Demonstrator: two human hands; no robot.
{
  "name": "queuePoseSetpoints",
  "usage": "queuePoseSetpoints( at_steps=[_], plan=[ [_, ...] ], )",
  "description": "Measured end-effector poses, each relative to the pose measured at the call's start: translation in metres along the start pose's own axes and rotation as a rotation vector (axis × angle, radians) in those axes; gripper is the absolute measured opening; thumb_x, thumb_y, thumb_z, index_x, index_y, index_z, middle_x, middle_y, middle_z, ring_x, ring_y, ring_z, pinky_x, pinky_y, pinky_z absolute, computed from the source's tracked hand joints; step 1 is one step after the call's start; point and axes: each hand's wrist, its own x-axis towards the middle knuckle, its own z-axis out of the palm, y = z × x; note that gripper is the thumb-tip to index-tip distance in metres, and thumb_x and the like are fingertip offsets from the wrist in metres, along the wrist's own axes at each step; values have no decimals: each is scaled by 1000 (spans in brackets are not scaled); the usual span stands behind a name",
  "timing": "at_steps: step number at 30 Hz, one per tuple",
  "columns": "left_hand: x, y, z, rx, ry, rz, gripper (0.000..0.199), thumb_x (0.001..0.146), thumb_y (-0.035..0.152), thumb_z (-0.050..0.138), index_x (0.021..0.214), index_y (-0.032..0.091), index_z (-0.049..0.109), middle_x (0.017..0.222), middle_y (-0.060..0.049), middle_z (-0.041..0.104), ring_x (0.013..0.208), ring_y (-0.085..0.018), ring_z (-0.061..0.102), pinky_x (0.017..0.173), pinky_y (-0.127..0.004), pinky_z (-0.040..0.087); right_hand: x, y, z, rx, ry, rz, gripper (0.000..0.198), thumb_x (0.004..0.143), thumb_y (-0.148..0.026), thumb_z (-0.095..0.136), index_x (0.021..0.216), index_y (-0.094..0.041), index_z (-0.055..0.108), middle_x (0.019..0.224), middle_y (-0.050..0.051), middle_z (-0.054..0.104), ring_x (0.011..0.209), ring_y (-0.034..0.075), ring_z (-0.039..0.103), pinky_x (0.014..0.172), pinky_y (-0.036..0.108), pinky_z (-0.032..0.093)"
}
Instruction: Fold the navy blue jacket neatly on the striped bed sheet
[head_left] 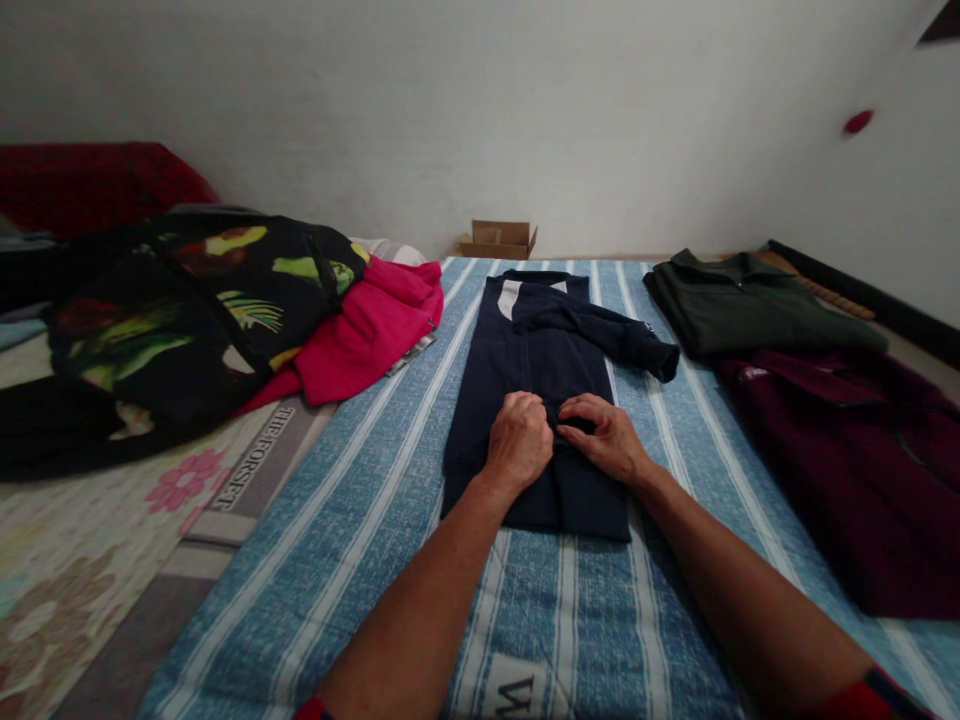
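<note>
A navy blue jacket with white patches near its collar lies folded into a long narrow shape on the striped blue bedspread. One sleeve sticks out past its right side. Over the jacket's lower half, my left hand is closed, its curled fingers gripping the fabric near the middle. My right hand is just beside it, thumb and forefinger pinching the same cloth. A small raised fold of fabric shows between the two hands. The fingertips of my left hand are partly hidden.
At the left lie a black patterned garment and a bright pink garment, heaped on a floral sheet. On the right are a folded dark green garment and a maroon one. A cardboard box stands by the back wall.
</note>
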Motion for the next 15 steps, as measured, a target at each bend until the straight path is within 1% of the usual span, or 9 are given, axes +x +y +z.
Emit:
queuePoseSetpoints(
  at_steps=[10,15],
  plan=[
    [0,0,-1,-32,6,-19,12,72,5,52,69,16,55,88,-10,63,95,-23,54,89,-35,49,0,0,0,7,9,-10,8,80,-28,62,84,-22,64,92,5,65,89,21,60,83,37,48],
    [0,1,0,-29,11,-37,14,74,6,51,68,18,53,85,-8,62,93,-22,55,88,-36,50,1,0,0,-10,-8,-17,7,80,-28,61,84,-22,64,92,5,65,89,21,60,82,37,47]
  ],
)
